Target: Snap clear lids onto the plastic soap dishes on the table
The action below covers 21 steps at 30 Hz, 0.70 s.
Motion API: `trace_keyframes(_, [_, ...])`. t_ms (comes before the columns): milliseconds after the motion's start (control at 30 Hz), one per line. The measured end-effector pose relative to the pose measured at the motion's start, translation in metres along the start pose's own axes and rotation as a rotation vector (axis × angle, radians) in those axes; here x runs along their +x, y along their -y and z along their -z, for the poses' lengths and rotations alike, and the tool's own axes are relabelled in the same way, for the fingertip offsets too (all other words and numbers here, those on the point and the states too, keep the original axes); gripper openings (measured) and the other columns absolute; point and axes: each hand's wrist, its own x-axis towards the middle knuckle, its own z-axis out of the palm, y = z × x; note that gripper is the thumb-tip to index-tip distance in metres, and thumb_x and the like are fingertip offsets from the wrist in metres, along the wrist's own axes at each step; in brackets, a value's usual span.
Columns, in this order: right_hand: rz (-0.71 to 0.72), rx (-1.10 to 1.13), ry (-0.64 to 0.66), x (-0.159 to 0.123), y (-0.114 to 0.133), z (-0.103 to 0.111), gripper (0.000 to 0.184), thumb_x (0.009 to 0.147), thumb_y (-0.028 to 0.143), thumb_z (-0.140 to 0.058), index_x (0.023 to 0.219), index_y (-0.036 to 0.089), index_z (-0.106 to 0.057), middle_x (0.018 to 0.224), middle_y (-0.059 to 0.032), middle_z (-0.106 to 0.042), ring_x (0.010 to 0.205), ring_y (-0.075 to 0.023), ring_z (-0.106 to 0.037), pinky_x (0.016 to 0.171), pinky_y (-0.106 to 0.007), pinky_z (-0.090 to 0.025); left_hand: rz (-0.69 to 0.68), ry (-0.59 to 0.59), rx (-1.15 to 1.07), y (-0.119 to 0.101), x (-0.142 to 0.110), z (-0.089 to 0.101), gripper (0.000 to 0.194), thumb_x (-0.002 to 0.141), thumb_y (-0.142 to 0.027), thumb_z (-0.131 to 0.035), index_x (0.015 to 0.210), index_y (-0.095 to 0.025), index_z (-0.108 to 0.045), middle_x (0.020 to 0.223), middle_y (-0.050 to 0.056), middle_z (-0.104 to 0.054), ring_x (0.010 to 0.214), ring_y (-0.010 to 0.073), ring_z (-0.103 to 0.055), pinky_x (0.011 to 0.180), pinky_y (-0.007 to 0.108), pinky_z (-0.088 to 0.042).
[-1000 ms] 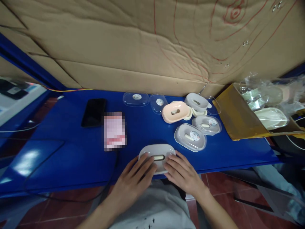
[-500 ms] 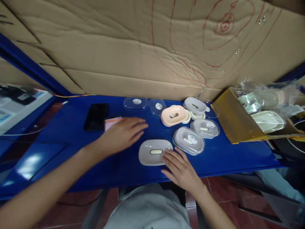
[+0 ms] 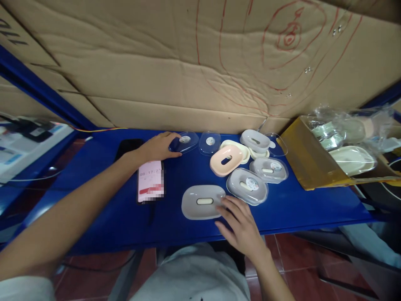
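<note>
Left to right, from my feed: a black phone (image 3: 128, 146) left of center, partly behind my left forearm. Just right and below it, a lit phone (image 3: 149, 177) with a running-clock style readout, part pixelated.

Left hand (image 3: 158, 146), upper middle: thumb and fingers moderately apart, straddling the near-left end of a clear lid (image 3: 184, 144) with a round sticker. Contact looks likely; can't tell if I have a firm hold.

Grey dish (image 3: 203, 210), lower center: flat on the blue table (image 3: 103, 217), cream insert (image 3: 204, 201) in its slot. Second clear lid (image 3: 209, 146) above it, then a peach dish (image 3: 219, 165), tilted against a cream piece (image 3: 236, 147).

Right hand (image 3: 241, 223), lower center-right: loose, fingers spread, tips on the grey dish's right end, thumb off to the near side. No clamp there.

Two lidded grey dishes (image 3: 246, 192) sit just beyond it; open carton (image 3: 308, 154) at far right.
</note>
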Motion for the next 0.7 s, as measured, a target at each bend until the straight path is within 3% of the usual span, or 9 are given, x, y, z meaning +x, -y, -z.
trace_keyframes(133, [-0.050,0.038,0.004,-0.002,-0.001,-0.001,0.036,0.111,0.028,-0.061,0.146,0.019,-0.064,0.145,-0.0152,-0.072,0.139,-0.0320,-0.066,0.112,-0.053,-0.061,0.015,-0.076,-0.051,-0.025,-0.043,0.005,0.064,0.091,-0.053,-0.069,0.145,-0.020,-0.058,0.149,0.016,-0.064,0.137,0.0361,-0.059,0.118,0.053,-0.048])
trace_keyframes(200, [-0.079,0.073,-0.012,-0.005,-0.003,-0.001,0.047,0.111,0.029,-0.061,0.157,0.021,-0.055,0.153,-0.0162,-0.067,0.144,-0.0322,-0.063,0.114,-0.053,-0.060,-0.075,-0.100,-0.193,-0.048,-0.079,0.004,0.063,0.092,-0.056,-0.071,0.145,-0.026,-0.057,0.155,0.011,-0.061,0.128,0.0315,-0.066,0.112,0.048,-0.055])
trace_keyframes(300, [-0.114,0.144,-0.029,-0.008,-0.007,-0.002,0.067,0.111,0.033,-0.064,0.171,0.025,-0.036,0.167,-0.0178,-0.053,0.157,-0.0339,-0.051,0.121,-0.057,-0.056,-0.237,-0.074,-0.298,-0.090,-0.134,-0.011,0.053,0.095,-0.044,-0.073,0.143,-0.032,-0.056,0.164,0.008,-0.053,0.146,0.0317,-0.058,0.122,0.050,-0.051])
trace_keyframes(367, [-0.119,0.175,-0.008,-0.009,-0.009,-0.002,0.073,0.111,0.035,-0.065,0.174,0.029,-0.030,0.173,-0.0166,-0.045,0.163,-0.0344,-0.043,0.124,-0.059,-0.052,-0.298,-0.068,-0.321,-0.113,-0.159,-0.027,0.054,0.095,-0.034,-0.072,0.146,-0.034,-0.053,0.166,0.007,-0.051,0.146,0.0291,-0.059,0.122,0.048,-0.052])
trace_keyframes(500, [-0.121,0.183,0.062,-0.007,-0.009,-0.003,0.065,0.112,0.030,-0.063,0.172,0.033,-0.038,0.173,-0.0128,-0.048,0.161,-0.0326,-0.047,0.125,-0.058,-0.052,-0.363,-0.113,-0.346,-0.130,-0.173,-0.054,0.052,0.098,-0.025,-0.066,0.148,-0.033,-0.052,0.170,0.009,-0.048,0.153,0.0299,-0.054,0.124,0.051,-0.052])
trace_keyframes(700, [-0.132,0.169,0.067,-0.004,-0.008,-0.003,0.058,0.113,0.026,-0.059,0.169,0.031,-0.044,0.169,-0.0131,-0.054,0.155,-0.0315,-0.055,0.121,-0.054,-0.057,-0.351,-0.118,-0.333,-0.123,-0.172,-0.063,0.056,0.101,-0.022,-0.065,0.154,-0.033,-0.051,0.176,0.009,-0.040,0.159,0.0314,-0.048,0.128,0.055,-0.048])
